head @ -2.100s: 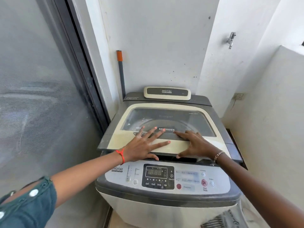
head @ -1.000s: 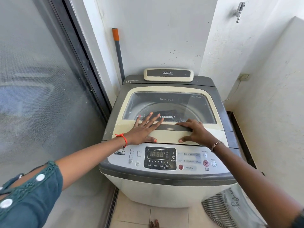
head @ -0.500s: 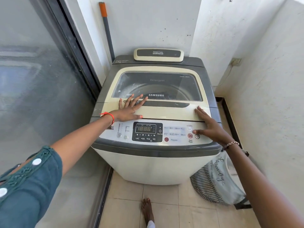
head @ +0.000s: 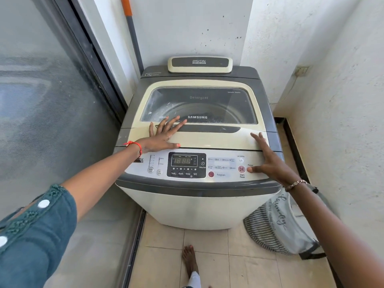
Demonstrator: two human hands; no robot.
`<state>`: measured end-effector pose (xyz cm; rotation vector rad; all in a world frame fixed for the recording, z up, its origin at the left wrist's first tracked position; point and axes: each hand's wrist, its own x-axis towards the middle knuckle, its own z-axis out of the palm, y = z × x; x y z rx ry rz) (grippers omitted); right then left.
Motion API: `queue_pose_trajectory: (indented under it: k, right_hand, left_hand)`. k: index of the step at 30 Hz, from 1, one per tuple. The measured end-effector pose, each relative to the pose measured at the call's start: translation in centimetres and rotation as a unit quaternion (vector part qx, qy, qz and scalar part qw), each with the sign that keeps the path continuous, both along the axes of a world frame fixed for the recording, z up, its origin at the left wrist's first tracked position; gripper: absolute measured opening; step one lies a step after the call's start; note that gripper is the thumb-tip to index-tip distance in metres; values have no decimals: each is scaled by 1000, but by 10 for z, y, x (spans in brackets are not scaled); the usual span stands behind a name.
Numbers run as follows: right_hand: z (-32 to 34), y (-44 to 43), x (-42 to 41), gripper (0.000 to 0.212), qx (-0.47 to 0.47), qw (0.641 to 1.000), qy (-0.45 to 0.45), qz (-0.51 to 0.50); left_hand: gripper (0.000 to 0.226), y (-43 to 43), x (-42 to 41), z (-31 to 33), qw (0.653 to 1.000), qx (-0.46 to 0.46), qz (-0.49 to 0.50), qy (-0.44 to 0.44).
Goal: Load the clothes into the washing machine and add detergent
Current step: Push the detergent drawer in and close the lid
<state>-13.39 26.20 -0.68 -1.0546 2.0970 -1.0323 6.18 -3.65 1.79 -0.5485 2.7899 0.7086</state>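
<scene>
Washing machine (head: 197, 204): stood in the corner, lid shut, its panel facing the person.
Lid (head: 207, 140): lay flat and closed; through its window the drum looked dark, and whether clothes were inside could not be told.
Left hand (head: 164, 136): rested palm-down on the lid's front left, fingers apart and pointing toward 1 o'clock, gripping nothing.
Right hand (head: 270, 163): lay spread over the panel's right end, fingers apart, empty; the fingers reached toward 11 o'clock onto the lid's edge.
Thumb (head: 254, 169): its tip touched the panel at the spot labelled Power, just beside the start button (head: 241, 169) at its 9 o'clock side.
Display (head: 184, 161): showed lit digits at the panel's middle.
Key relation: the panel's long axis ran from 9 to 3 o'clock; the start button lay at the right end, so the right hand was much the nearer, the left being well apart at 10 o'clock.
Laundry bag (head: 280, 225): sat on the floor at the machine's 4 o'clock corner, under the right forearm.
Detergent: no container was visible.
Judged step: loading appeared finished and a button press was likely next.
</scene>
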Motion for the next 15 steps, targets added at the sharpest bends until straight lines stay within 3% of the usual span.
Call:
queue_pose_trajectory:
  k: [4,10,12,15]
  right_hand:
    - [-2,2,0,106,-10,1000,-14,-8]
    - [-5,-3,1,93,-21,998,-26,-48]
    - [-6,-9,11,86,-15,997,21,-79]
    - [-3,-24,37,101,4,986,92,-137]
  left_hand:
    - [82,0,0,0,1000,16,1,11]
    - [114,-1,1,0,999,43,-7,15]
    - [117,-1,2,1,999,42,-11,15]
    - [113,-2,3,1,998,50,-11,29]
